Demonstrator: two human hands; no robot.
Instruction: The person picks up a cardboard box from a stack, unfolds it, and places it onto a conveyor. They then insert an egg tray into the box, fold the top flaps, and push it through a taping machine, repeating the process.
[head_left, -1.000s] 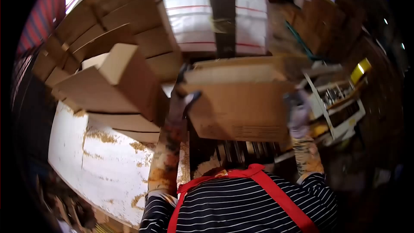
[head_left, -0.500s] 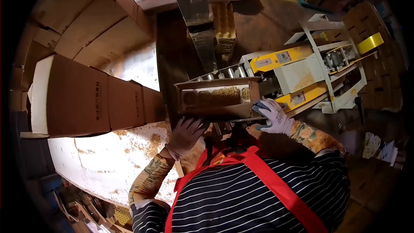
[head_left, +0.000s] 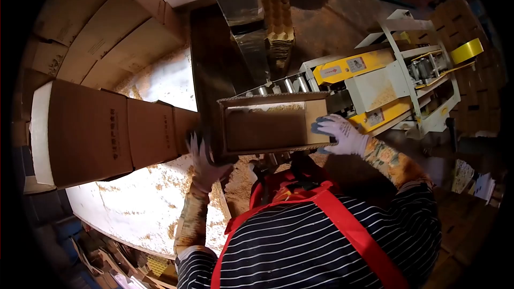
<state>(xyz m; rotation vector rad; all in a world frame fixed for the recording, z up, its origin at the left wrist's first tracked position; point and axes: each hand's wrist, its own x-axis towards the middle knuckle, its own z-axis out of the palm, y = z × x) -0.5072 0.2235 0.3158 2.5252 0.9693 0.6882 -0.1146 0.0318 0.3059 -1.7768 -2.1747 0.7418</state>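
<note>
An open cardboard box [head_left: 267, 149] rests on the rollers [head_left: 289, 85] in front of me. Its near flap folds over much of the inside, and a strip of pale, yellowish contents shows along the far side. My right hand [head_left: 342, 135], in a white glove with grey fingertips, touches the box's right end, its fingers apart. My left hand [head_left: 205, 165], also gloved, is raised between the box's left end and the closed cartons [head_left: 88, 134], fingers spread and holding nothing.
A yellow and grey machine with a tape roll [head_left: 467, 51] stands at the right. Stacked cartons [head_left: 101, 35] line the upper left. Crumbs lie on the bright white table [head_left: 139, 206]. A metal post [head_left: 235, 0] and egg-tray stack [head_left: 277, 18] stand beyond the box.
My left hand has moved left, away from the box's near edge, with its fingers spreading. The near flap now covers most of the contents. My right hand stays at the right end.
</note>
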